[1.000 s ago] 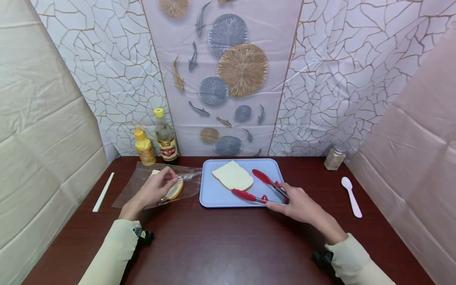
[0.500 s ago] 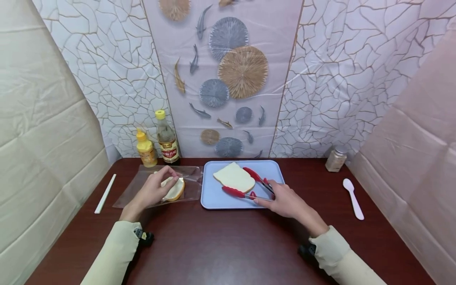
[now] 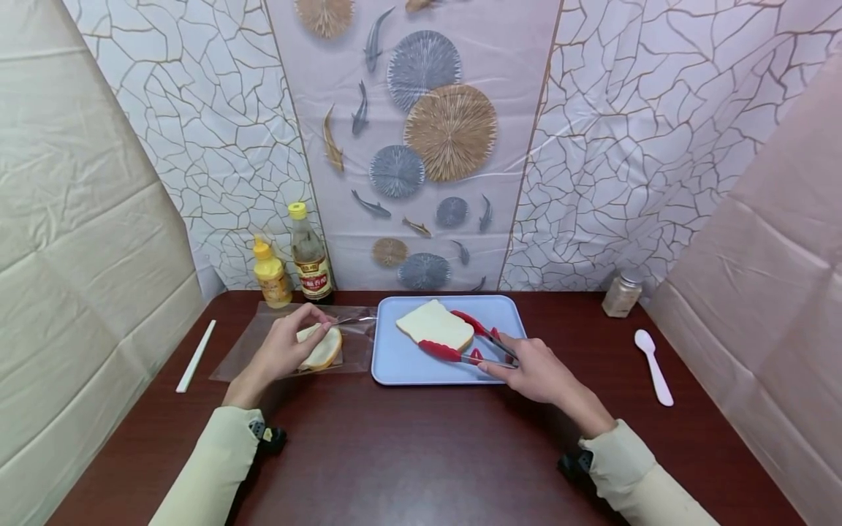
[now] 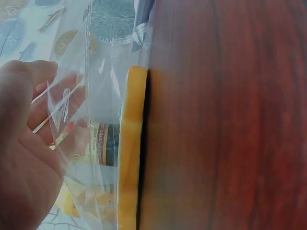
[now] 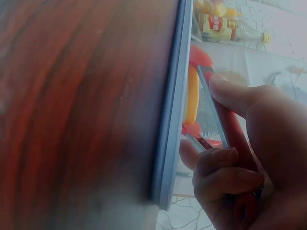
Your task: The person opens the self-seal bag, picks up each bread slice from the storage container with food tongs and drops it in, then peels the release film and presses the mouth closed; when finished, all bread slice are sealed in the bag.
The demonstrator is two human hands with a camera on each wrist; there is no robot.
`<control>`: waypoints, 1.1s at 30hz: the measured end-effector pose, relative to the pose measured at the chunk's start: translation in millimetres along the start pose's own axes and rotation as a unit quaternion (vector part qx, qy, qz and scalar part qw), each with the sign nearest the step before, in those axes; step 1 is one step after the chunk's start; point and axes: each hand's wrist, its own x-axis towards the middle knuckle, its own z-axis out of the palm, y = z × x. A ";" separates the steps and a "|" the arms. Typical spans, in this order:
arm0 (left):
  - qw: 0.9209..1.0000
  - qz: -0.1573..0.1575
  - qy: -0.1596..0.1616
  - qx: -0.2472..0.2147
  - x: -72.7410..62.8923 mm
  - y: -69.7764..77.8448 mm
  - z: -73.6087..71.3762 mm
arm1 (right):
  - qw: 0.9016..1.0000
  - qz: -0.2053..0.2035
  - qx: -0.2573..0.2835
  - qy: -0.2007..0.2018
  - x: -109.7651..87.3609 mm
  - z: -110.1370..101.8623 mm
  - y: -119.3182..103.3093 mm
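In the head view my left hand (image 3: 287,348) pinches the upper film of a clear plastic bag (image 3: 240,359), lifting it over a bread slice (image 3: 324,351) inside. The left wrist view shows that slice's brown crust (image 4: 132,143) edge-on, with the film between thumb and fingers. My right hand (image 3: 541,371) grips red-tipped tongs (image 3: 442,352) by their metal arms. Their red tips stand on either side of a second bread slice (image 3: 434,325), which lies on a light blue tray (image 3: 395,369). In the right wrist view the tips lie close against its crust (image 5: 193,96).
Behind the bag stand a yellow squeeze bottle (image 3: 271,276) and a dark sauce bottle (image 3: 310,259). A white stick (image 3: 196,356) lies at left. At right are a small glass jar (image 3: 621,295) and a white spoon (image 3: 654,367). A patterned curtain hangs behind.
My right hand has moved left with the tongs, bringing their tips around the slice on the tray. The tips have closed in a little. My left hand stays nearly where it was.
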 end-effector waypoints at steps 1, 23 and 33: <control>1.000 -0.001 0.002 0.004 0.0 0.3 0.0 | 1.000 0.000 0.002 0.000 0.0 -0.1 0.7; 1.000 -0.015 0.010 0.010 0.7 0.9 1.4 | 0.994 -0.094 0.010 0.052 -1.0 4.6 -10.4; 0.999 -0.034 0.002 0.011 0.1 0.2 2.6 | 0.990 -0.131 -0.003 0.050 2.8 11.0 -26.3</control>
